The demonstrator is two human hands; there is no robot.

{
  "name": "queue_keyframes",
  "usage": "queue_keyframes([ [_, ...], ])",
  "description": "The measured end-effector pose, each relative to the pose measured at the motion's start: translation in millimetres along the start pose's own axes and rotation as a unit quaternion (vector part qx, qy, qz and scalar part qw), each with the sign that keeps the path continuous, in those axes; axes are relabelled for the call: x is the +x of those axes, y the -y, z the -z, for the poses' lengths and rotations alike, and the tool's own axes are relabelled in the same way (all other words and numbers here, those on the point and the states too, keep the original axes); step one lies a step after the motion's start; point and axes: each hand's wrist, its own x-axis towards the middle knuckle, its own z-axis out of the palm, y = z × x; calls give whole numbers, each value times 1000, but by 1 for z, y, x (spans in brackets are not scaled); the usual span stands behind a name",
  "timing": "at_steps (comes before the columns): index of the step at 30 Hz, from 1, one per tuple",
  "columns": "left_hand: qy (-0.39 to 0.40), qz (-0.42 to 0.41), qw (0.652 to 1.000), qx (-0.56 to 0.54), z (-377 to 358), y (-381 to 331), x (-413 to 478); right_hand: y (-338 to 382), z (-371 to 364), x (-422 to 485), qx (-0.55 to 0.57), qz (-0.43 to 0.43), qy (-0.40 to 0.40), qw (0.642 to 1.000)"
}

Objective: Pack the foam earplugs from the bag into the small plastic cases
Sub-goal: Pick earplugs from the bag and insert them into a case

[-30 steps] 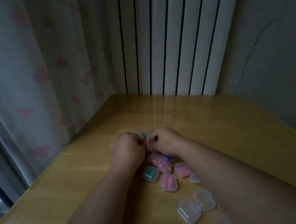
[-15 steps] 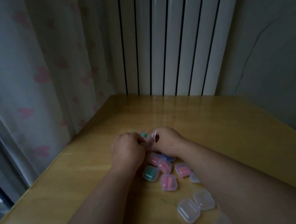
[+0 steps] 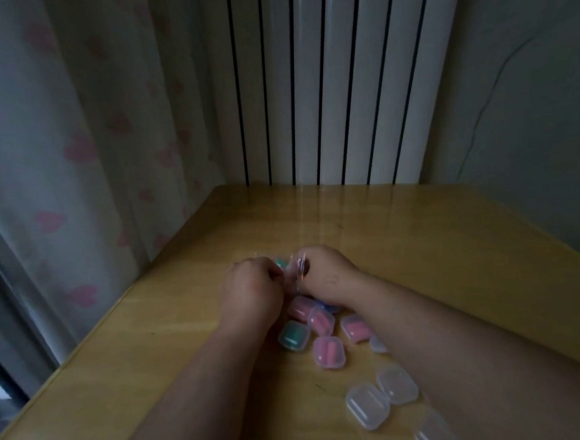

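Pink earplugs (image 3: 328, 351) fill four cases (image 3: 320, 320), teal earplugs (image 3: 291, 336) one; right hand (image 3: 323, 274) pinches a clear case (image 3: 299, 270), left hand (image 3: 250, 291) grip unclear.

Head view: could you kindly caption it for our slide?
Right grip holds a clear case, left grip alongside, filled cases nearby.

No writing, label, brand, number or sign can be read anywhere in this dim view. The small plastic cases (image 3: 328, 353) on the counter (image 3: 154, 366) show plain clear lids with no legible marking. The curtain (image 3: 71, 149) at the left carries only a pink heart pattern, with no lettering on it.
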Motion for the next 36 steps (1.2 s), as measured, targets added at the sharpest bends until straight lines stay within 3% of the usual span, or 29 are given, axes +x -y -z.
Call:
queue_keyframes([
  [5, 0, 3, 1000, 6, 1, -1, -1, 3, 8, -4, 45, -12, 18, 999],
  [16, 9, 7, 1000, 20, 2, -1, -1, 3, 10, -9, 22, -20, 3, 1000],
  [24, -4, -8, 1000, 3, 1, 0, -1, -9, 35, -27, 19, -48, -123, 991],
  [29, -78, -66, 993, 65, 7, -3, -4, -18, 44, -57, 59, -28, -172, 983],
  [32, -103, -58, 990, -76, 14, -15, -10, -22, 48, -74, 114, -2, -193, 974],
  [34, -19, -33, 964, -262, 18, -28, -18, -25, 50, -84, 139, 10, -196, 971],
  [36, 84, -20, 930, -358, 19, -40, -27, -25, 50, -93, 150, 19, -191, 970],
])
